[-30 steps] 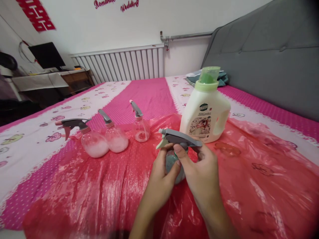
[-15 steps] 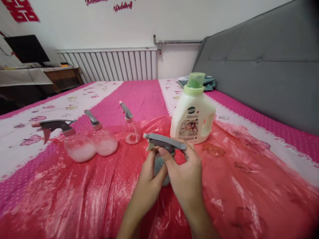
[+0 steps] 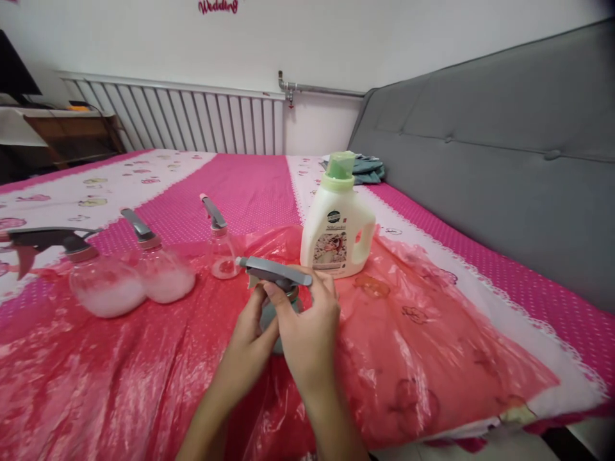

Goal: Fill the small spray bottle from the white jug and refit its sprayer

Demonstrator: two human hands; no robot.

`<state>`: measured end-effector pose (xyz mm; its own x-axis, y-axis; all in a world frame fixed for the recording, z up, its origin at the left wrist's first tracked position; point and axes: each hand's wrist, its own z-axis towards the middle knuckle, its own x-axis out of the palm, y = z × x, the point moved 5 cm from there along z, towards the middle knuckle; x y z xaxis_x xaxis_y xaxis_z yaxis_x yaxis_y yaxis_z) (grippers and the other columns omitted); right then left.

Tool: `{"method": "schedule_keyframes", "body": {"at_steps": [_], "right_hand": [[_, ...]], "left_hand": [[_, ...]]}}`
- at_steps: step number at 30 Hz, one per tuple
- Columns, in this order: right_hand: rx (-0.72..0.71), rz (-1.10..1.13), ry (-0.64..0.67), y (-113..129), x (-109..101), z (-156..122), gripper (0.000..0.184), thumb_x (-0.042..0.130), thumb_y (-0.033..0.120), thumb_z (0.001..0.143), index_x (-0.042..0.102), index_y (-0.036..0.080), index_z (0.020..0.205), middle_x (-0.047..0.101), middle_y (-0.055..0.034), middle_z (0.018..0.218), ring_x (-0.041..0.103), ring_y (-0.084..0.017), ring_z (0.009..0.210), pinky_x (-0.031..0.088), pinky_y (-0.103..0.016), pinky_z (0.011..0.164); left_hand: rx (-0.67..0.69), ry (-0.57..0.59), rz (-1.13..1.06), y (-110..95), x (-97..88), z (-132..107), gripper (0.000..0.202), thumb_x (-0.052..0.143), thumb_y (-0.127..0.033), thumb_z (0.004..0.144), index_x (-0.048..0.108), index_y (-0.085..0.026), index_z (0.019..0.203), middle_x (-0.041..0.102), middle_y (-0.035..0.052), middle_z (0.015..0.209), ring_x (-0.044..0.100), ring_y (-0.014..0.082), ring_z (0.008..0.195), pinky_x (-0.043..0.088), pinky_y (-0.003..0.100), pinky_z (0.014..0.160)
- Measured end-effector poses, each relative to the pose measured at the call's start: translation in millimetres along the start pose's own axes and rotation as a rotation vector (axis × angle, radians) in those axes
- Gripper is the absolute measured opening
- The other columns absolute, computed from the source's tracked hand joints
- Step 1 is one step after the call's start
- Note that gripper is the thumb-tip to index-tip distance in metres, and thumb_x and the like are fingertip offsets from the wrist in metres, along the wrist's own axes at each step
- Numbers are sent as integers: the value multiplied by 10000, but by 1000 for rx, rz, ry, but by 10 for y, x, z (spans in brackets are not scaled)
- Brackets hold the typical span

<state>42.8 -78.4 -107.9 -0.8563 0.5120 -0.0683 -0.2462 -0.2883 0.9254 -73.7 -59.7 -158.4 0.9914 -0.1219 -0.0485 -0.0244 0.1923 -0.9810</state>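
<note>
Both my hands are on a small spray bottle (image 3: 276, 272) with a grey trigger head and a pale bluish-green body. Its nozzle points left. My left hand (image 3: 254, 330) is closed around the body, hiding much of it. My right hand (image 3: 307, 320) grips the spray head at the collar, thumb in front and fingers behind. Just beyond stands a white detergent jug (image 3: 334, 234) with a green cap. To the left are a clear spray bottle (image 3: 223, 253) with little liquid and two more spray bottles, one nearer (image 3: 108, 288) and one behind it (image 3: 166, 275), holding whitish foamy liquid.
Crinkled red plastic sheeting (image 3: 144, 371) covers the near part of a pink and white bed (image 3: 250, 179). A grey padded headboard (image 3: 494, 121) rises on the right. Folded cloth (image 3: 368, 169) lies behind the jug. A radiator (image 3: 182, 115) lines the far wall.
The camera view has turned right, so everything sits further left in the picture. Both hands keep their hold on the spray bottle, with little visible change in grip.
</note>
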Motion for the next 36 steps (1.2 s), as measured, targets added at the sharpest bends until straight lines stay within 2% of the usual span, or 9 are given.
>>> {"method": "schedule_keyframes", "body": {"at_steps": [4, 10, 16, 29, 36], "right_hand": [[-6, -21, 9, 11, 16, 9, 200, 833, 377, 800, 780, 262, 955, 703, -66, 1011, 596, -287, 1063, 427, -492, 1013], [56, 0, 12, -43, 53, 21, 199, 844, 345, 787, 779, 252, 951, 688, -74, 1013, 588, -300, 1071, 426, -481, 1006], [124, 26, 39, -42, 73, -3, 208, 858, 307, 767, 778, 242, 948, 684, -86, 1016, 573, -308, 1051, 426, -471, 991], [89, 61, 10, -65, 79, 30, 257, 810, 409, 810, 770, 213, 970, 687, -95, 1016, 615, -281, 1014, 469, -433, 955], [83, 98, 18, -98, 57, 35, 317, 775, 469, 823, 762, 197, 986, 703, -92, 993, 655, -266, 974, 512, -411, 895]], "left_hand": [[-2, -18, 19, -4, -13, 5, 556, 753, -437, 844, 619, -232, 1344, 660, 107, 1428, 582, 358, 1363, 472, 484, 1144], [12, -22, 16, -62, -4, 24, 518, 756, -425, 838, 641, -226, 1303, 677, 112, 1403, 598, 348, 1352, 475, 471, 1151], [-8, -9, 31, -100, 9, 22, 563, 756, -464, 817, 643, -213, 1308, 703, 133, 1360, 665, 358, 1257, 540, 487, 1082], [-5, -27, 11, -74, -4, 23, 566, 770, -463, 810, 649, -228, 1310, 655, 126, 1440, 584, 364, 1371, 455, 500, 1177], [-15, -72, 8, 34, -37, 16, 585, 784, -487, 811, 641, -239, 1321, 639, 126, 1454, 538, 379, 1408, 375, 536, 1224]]}}
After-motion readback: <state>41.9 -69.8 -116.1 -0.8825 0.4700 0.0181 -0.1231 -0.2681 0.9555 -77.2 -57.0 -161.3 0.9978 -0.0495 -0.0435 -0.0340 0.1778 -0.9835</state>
